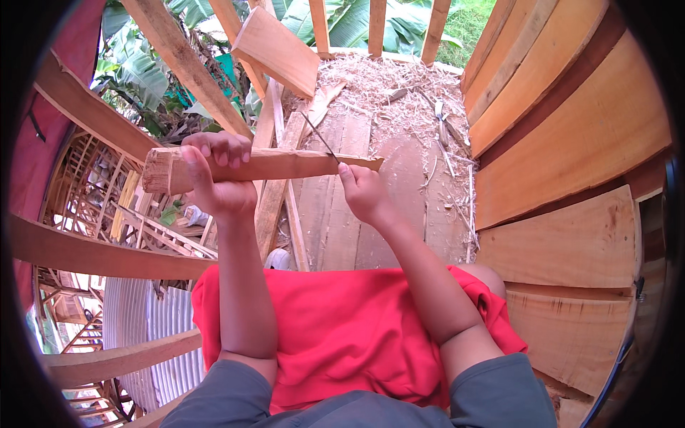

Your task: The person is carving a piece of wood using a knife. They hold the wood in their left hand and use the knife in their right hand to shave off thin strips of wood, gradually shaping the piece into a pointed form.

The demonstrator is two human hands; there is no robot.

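My left hand [217, 171] is wrapped round the thick end of a tapered piece of wood [285, 165], which lies level across in front of me. At the wood's thin right end, my right hand [362, 191] is closed on a thin dark blade [320, 137]. The blade shows almost edge-on and slants up and left from my fingers, passing across the wood's top edge. Its handle is hidden in my fist. I cannot tell whether the blade touches the wood. Red cloth [335, 321] covers my lap below both forearms.
A plank floor [392, 214] lies beyond, with wood shavings [399, 89] heaped at its far end. A large wooden block [277, 51] stands at the far left near upright posts. A board wall [571, 157] closes the right side; open slats [107, 250] line the left.
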